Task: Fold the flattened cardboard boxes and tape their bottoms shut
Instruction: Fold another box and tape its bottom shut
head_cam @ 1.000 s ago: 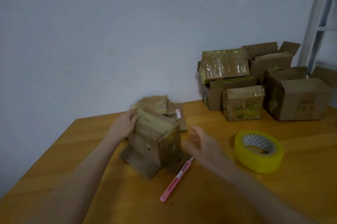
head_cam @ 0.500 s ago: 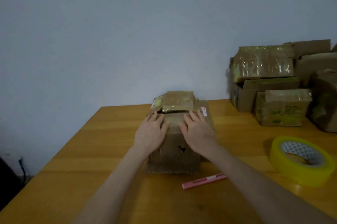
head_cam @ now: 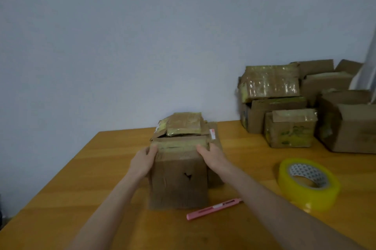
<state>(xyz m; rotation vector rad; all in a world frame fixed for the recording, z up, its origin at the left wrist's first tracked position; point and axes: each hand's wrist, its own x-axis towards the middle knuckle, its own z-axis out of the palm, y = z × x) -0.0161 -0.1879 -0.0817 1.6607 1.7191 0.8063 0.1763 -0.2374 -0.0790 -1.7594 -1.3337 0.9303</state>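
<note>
A small brown cardboard box (head_cam: pixel 179 180) stands on the wooden table (head_cam: pixel 81 178) in front of me, its folded flaps facing up. My left hand (head_cam: pixel 143 161) presses against the box's upper left side with straight fingers. My right hand (head_cam: pixel 211 157) lies along the upper right edge, fingers reaching over the top flaps. Behind the box lies a stack of flattened, tape-covered boxes (head_cam: pixel 183 125). A roll of yellow tape (head_cam: pixel 308 183) sits to the right, and a pink utility knife (head_cam: pixel 213 209) lies just in front of the box.
Several folded cardboard boxes (head_cam: pixel 289 105) are piled at the back right of the table against the pale wall. A white frame (head_cam: pixel 368 70) shows at the right edge. The table's left edge runs diagonally toward me.
Both hands slid from the middle of the box top out to its left and right sides. A second ago my right hand was still off the box.
</note>
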